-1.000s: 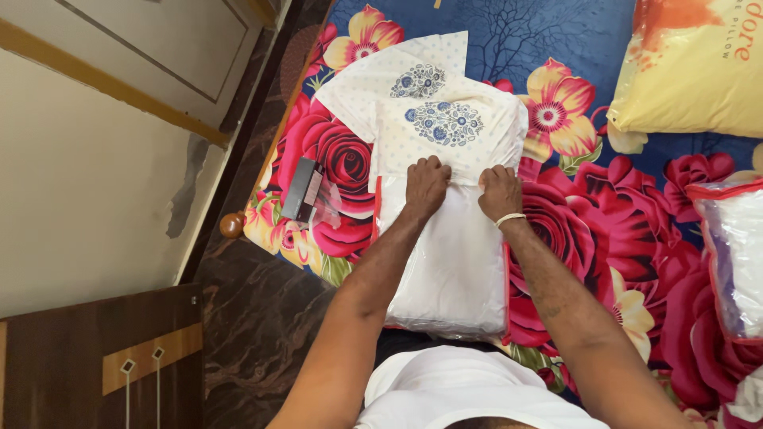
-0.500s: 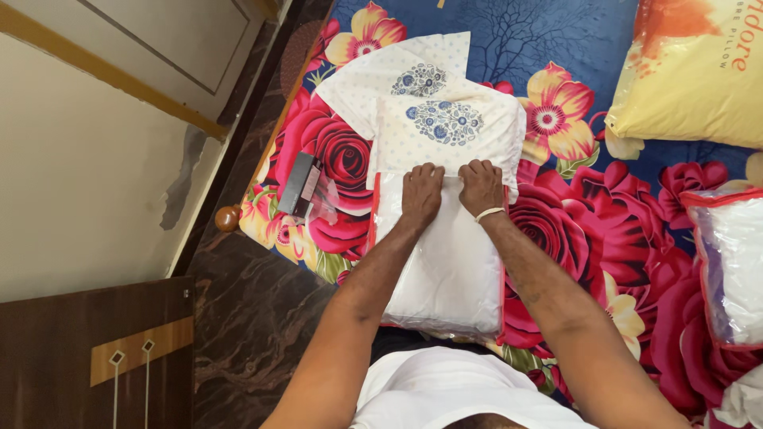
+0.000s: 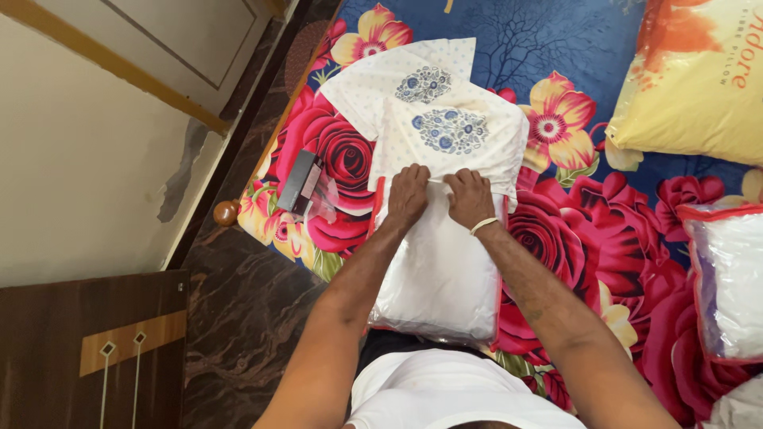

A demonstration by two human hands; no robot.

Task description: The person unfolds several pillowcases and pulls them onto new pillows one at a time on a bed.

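Left hand (image 3: pixel 408 196) and right hand (image 3: pixel 470 197) curled, side by side, arms outstretched

Single head view, steeply down, near bed (image 3: pixel 604 238)

On a floral-print bedspread (image 3: pixel 604 230), a clear plastic pillow bag with red piping (image 3: pixel 441 278) lies at the near edge, directly in front of the person. Both hands rest side by side at its far end: the left hand (image 3: pixel 408 196) just left of the right hand (image 3: pixel 470 199). Behind them lie 2 white dotted pillow covers with blue medallion prints (image 3: pixel 453 131) (one overlapping the other). A small dark rectangular box (image 3: pixel 300 182) sits to the left, near the bed edge. A yellow packaged pillow (image 3: pixel 699 87) lies far right; a second clear pillow bag (image 3: pixel 727 278) lies nearer on the right.
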